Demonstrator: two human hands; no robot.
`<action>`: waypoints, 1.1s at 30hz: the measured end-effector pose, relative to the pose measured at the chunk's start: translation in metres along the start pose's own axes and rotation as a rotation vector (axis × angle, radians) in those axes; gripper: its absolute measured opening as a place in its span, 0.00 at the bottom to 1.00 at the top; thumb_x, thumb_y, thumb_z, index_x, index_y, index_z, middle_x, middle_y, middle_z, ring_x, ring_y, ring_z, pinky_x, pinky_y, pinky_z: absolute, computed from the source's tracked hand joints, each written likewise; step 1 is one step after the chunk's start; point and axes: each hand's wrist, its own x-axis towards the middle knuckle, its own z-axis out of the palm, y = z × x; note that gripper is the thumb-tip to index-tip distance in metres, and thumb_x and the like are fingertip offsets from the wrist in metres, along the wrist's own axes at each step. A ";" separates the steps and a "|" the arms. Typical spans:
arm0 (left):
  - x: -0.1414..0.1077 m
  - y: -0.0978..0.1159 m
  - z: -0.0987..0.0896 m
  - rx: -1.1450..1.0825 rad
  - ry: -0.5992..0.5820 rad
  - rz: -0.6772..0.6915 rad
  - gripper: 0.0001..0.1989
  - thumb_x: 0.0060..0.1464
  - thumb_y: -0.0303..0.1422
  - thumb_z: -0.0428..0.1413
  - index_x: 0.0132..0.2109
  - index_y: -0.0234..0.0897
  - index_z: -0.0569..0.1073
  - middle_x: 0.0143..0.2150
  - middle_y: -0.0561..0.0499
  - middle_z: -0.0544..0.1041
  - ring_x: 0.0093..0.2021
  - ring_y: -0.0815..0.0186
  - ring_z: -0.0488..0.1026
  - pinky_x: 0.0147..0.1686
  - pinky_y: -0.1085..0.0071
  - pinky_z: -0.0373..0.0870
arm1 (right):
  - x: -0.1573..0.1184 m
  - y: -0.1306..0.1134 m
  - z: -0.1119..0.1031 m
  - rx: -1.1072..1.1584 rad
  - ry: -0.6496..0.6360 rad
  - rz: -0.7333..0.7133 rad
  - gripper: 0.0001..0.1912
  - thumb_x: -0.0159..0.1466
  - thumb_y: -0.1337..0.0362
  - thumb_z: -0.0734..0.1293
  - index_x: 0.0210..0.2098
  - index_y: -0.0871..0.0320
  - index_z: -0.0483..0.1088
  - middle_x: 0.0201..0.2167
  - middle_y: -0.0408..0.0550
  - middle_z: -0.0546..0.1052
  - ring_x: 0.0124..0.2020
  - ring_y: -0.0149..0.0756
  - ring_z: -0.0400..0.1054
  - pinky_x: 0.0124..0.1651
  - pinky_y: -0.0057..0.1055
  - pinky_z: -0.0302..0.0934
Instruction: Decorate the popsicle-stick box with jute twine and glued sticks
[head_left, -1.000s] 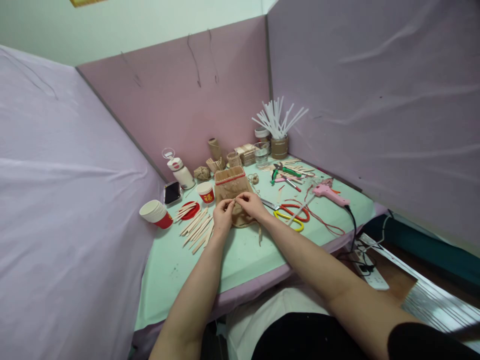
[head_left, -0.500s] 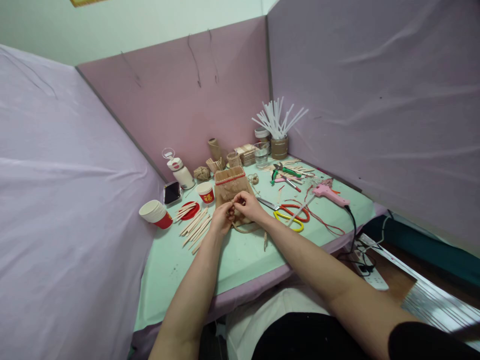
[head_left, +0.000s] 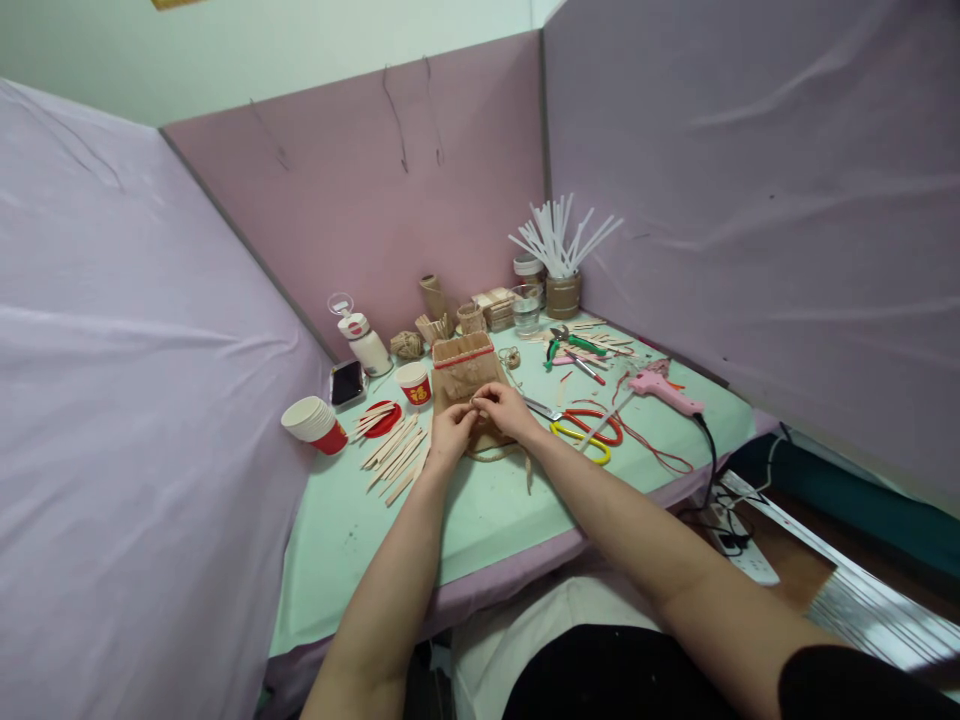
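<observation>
Ok, hands [head_left: 452, 432] @ brwn piece [head_left: 457, 382], inside tbl edge [head_left: 495, 566].

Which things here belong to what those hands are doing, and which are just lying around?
Seemingly in use: brown red-trimmed piece, at the left hand and right hand.

Apparently lying about: scissors, pink glue gun, green-handled pliers, white bottle.

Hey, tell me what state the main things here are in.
Left hand: fingers curled, grip unclear
Right hand: fingers curled, grip unclear
Brown piece: beneath the hands, partly hidden
Scissors: lying flat
Pliers: handles spread
Bottle: capped
Cup stack: nested
Glue gun: lying down, cord attached
White sticks: standing in a pot
</observation>
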 end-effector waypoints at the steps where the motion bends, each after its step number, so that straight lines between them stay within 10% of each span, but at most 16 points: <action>1: 0.000 0.000 0.001 0.027 -0.011 0.016 0.10 0.43 0.35 0.58 0.32 0.32 0.75 0.27 0.48 0.76 0.28 0.67 0.71 0.31 0.71 0.67 | 0.000 0.000 0.000 -0.001 0.001 0.006 0.05 0.54 0.64 0.64 0.27 0.59 0.70 0.23 0.41 0.72 0.26 0.29 0.65 0.34 0.27 0.60; 10: -0.001 0.000 0.000 0.222 0.094 0.199 0.07 0.45 0.33 0.56 0.30 0.34 0.76 0.26 0.51 0.75 0.28 0.68 0.69 0.31 0.74 0.63 | 0.000 -0.001 -0.001 -0.031 0.015 -0.011 0.07 0.54 0.62 0.64 0.27 0.59 0.70 0.24 0.42 0.73 0.28 0.30 0.65 0.34 0.28 0.60; 33: -0.009 0.008 0.011 0.181 0.112 0.145 0.08 0.43 0.36 0.59 0.27 0.35 0.77 0.25 0.50 0.76 0.26 0.67 0.67 0.28 0.73 0.61 | 0.002 0.000 -0.003 -0.042 0.258 0.058 0.09 0.54 0.60 0.62 0.22 0.58 0.67 0.22 0.42 0.71 0.27 0.32 0.63 0.35 0.30 0.58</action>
